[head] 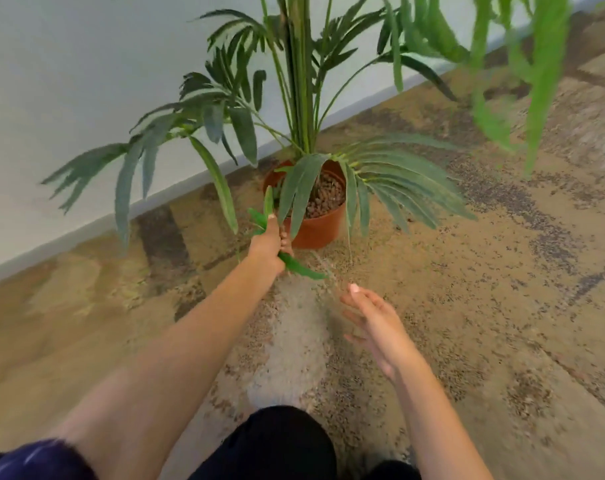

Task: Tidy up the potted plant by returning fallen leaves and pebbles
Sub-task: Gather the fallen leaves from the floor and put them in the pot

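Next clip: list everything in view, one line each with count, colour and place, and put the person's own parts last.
Pot: one, terracotta orange, on the floor by the wall.
Pebbles: many, brown, inside the pot.
Palm plant: one, dark green, upright in the pot.
Loose leaves: a few, bright green, gripped in the left hand.
Hanging fronds: several, bright green, blurred, top right.
Carpet: one, tan and grey.
Wall: one, pale grey, left.
Left hand: closed on the leaves beside the pot.
Right hand: open, empty, above the carpet.

left hand gripping a bunch of bright green loose leaves right by the round terracotta plastic pot | right hand open, fingers spread, nothing in it, over the speckled beige carpet | brown pebbles fill the pot
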